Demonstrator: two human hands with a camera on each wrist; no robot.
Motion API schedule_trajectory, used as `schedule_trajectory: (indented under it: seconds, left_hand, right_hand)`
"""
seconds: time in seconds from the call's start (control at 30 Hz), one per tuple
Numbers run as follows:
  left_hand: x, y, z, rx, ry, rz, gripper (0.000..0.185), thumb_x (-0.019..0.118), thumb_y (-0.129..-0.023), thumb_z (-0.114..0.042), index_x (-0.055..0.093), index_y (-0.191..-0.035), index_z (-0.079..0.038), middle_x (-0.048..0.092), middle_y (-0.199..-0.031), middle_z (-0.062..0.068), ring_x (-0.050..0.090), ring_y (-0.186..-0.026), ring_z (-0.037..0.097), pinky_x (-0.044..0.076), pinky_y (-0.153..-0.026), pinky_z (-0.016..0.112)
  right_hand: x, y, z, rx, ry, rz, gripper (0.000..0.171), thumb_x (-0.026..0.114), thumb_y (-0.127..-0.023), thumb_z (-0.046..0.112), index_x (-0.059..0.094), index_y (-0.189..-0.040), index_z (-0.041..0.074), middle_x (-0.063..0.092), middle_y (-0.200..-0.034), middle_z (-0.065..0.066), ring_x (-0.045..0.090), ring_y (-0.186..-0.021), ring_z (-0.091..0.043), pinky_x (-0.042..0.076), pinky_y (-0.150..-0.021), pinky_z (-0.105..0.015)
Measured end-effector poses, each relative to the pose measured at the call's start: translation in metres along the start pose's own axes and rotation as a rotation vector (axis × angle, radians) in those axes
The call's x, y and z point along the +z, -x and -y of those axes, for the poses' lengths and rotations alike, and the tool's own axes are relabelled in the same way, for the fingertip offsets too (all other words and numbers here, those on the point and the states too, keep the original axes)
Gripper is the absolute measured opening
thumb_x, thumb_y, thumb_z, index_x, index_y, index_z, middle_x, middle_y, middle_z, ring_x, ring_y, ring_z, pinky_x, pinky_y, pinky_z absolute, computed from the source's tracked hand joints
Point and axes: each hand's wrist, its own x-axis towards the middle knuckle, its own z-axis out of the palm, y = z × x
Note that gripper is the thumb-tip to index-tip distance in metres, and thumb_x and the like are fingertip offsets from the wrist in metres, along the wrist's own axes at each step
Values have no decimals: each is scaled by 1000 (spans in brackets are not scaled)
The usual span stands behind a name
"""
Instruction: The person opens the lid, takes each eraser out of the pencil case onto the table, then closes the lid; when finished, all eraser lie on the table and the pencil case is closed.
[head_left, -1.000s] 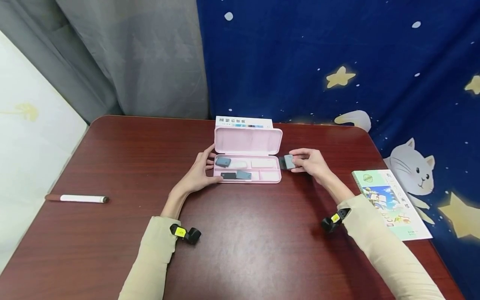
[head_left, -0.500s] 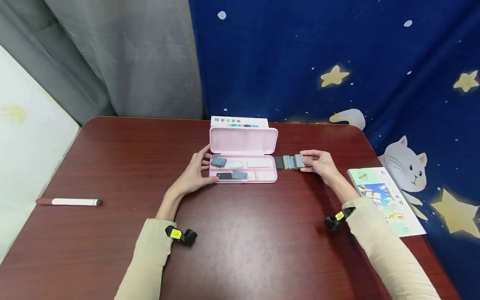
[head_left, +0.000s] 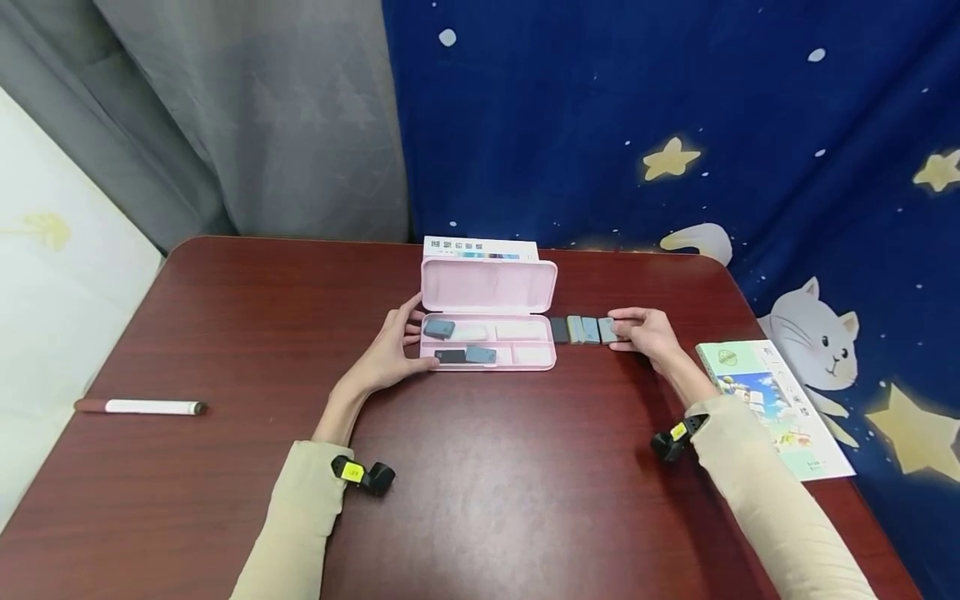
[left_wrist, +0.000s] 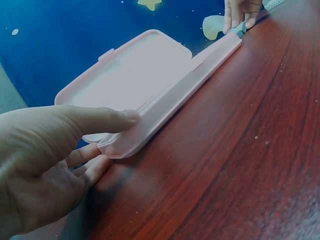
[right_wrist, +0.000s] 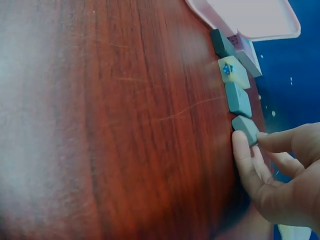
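A pink pencil case (head_left: 487, 285) stands with its lid raised. My left hand (head_left: 390, 346) grips its left end, thumb on the front rim and fingers round the side. In its compartments lie a blue-grey eraser (head_left: 438, 329), a whitish block (head_left: 470, 333), a dark block (head_left: 450, 356) and another blue-grey one (head_left: 481, 355). To the case's right runs a row on the table: a dark eraser (right_wrist: 221, 42), a pale yellow one (right_wrist: 235, 72) with a blue print, and a grey-green one (right_wrist: 238, 99). At the row's right end my right hand (head_left: 648, 333) pinches a grey eraser (right_wrist: 245, 129).
Behind the lid is a white box (head_left: 480, 246) with printed characters. A book (head_left: 776, 408) with a green cover lies under the right forearm's far side. A white marker (head_left: 150, 407) with a brown end rests at the left. Curtains hang behind the table.
My right hand has moved rightward, away from the case, with the grey eraser, bringing the row into sight. The row now looks straighter. My left hand keeps its grip on the case.
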Motion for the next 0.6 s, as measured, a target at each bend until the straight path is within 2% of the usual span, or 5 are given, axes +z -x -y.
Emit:
schedule_trajectory:
  seconds: [0.2, 0.37, 0.6]
  left_hand:
    - [-1, 1, 1, 4, -9, 1, 100, 78, -75, 7, 13, -151, 4, 31, -131, 33, 41, -115, 45, 38, -103, 53]
    - [-2, 0, 1, 0, -10, -3, 101, 78, -74, 7, 14, -151, 4, 32, -131, 34, 41, -115, 45, 39, -103, 53]
    - [-1, 0, 2, -1, -3, -1, 100, 78, -74, 7, 14, -151, 4, 32, -131, 34, 41, -115, 46, 38, -103, 53]
  right_hand:
    - [8, -2, 5, -12, 120, -70, 29, 55, -94, -2, 58, -122, -10, 62, -100, -20, 61, -70, -12, 59, -70, -33]
    - [9, -5, 6, -6, 145, -80, 29, 54, -94, -3, 58, -121, -11, 60, -104, -23, 62, -71, -11, 58, -69, -32]
    - [6, -7, 2, 11, 138, -65, 30, 52, -93, -3, 57, -121, -11, 61, -99, -22, 65, -68, -11, 58, -68, -31]
